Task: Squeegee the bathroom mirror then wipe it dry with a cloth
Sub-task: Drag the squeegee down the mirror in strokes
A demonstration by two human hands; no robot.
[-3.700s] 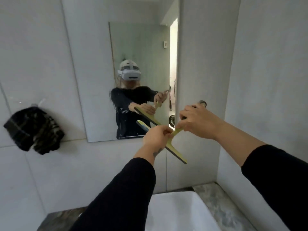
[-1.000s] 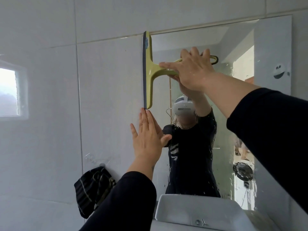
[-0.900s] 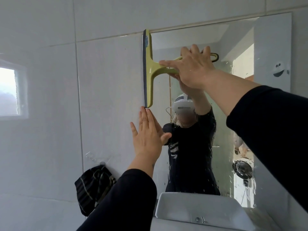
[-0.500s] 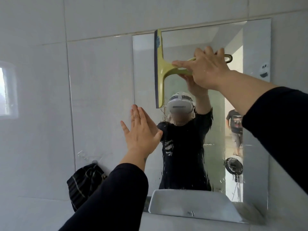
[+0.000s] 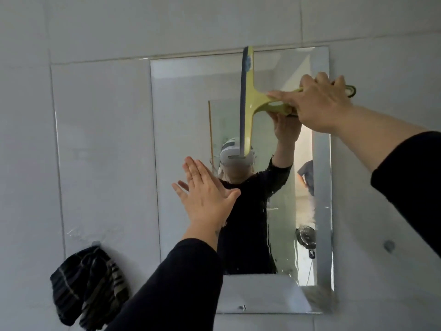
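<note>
Squeegee (image 5: pixel 248 101) (T-shaped, yellow-green), wet mirror (image 5: pixel 191 115)

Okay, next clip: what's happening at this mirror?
A person is squeegeeing the wall mirror. The right hand grips the yellow-green squeegee by its handle, blade upright against the upper glass. The left hand is open and flat, lower down. A dark striped cloth hangs unused on the wall.
</note>
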